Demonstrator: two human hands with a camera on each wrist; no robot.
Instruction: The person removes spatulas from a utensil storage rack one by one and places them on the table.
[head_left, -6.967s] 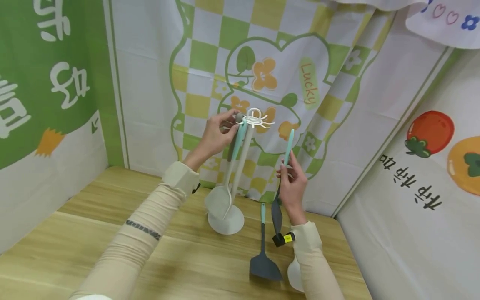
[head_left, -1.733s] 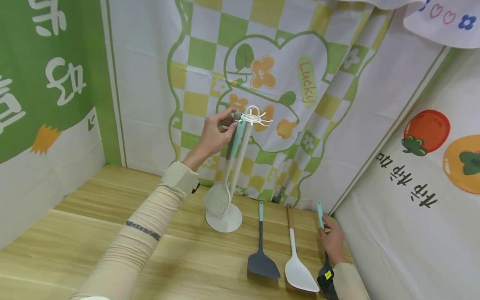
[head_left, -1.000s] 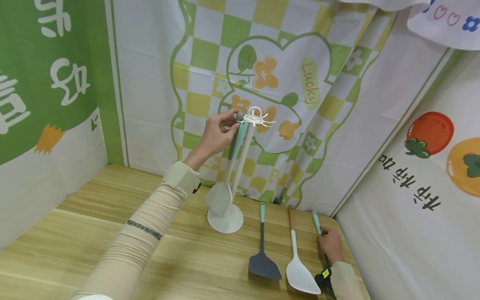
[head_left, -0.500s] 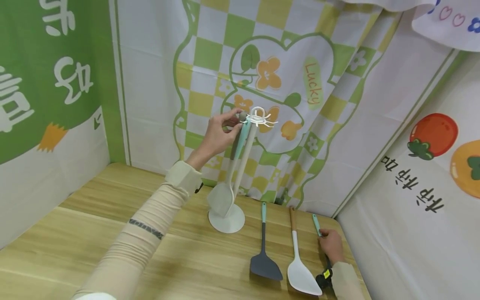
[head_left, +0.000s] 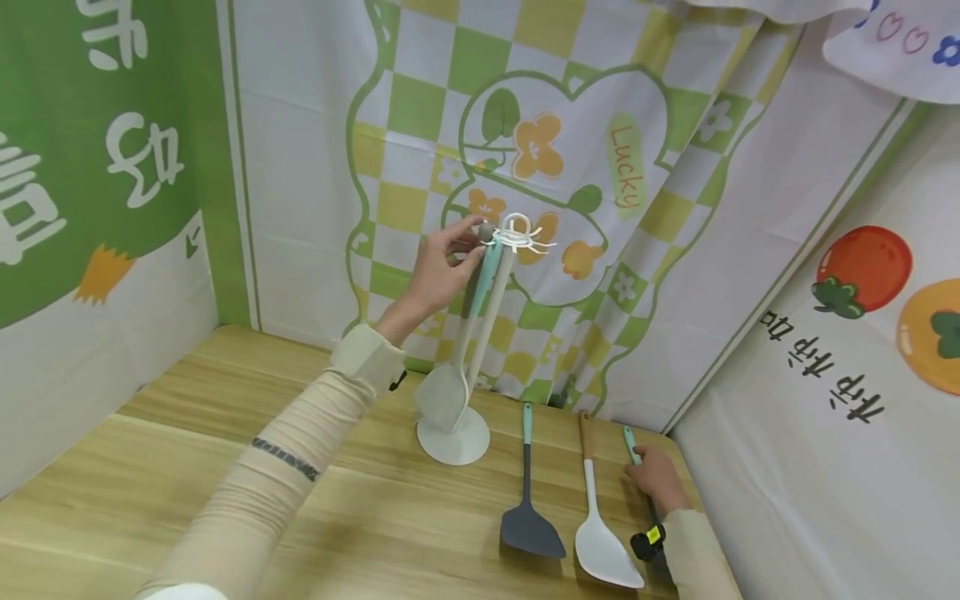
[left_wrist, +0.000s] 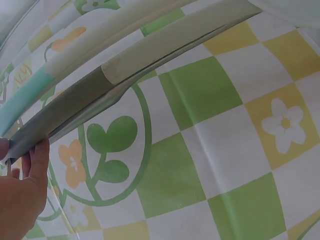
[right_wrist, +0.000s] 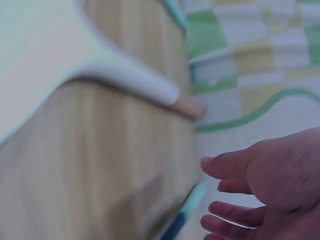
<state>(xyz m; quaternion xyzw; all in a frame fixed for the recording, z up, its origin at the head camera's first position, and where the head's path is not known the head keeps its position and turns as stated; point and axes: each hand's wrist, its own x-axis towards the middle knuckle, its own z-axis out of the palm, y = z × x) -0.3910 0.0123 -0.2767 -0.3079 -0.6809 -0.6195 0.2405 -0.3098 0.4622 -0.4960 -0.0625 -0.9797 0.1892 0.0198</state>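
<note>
A white utensil rack stands on the table, with a hooked top. My left hand is at that top, pinching the grey handle of a pale utensil between thumb and fingers. Beside it hangs a utensil with a mint handle; their pale heads overlap low on the rack. At the table's right side, my right hand is just over a dark utensil with a mint handle. In the right wrist view the fingers are apart from that handle, holding nothing. The forearm hides its head.
A dark grey spatula with mint handle and a white spatula with wooden handle lie side by side on the wooden table. A checkered curtain hangs behind; a white wall cloth borders the right.
My right hand has carried the dark mint-handled utensil from beside the rack to the table's right side, laid it down and let go. My left hand has stayed at the rack top.
</note>
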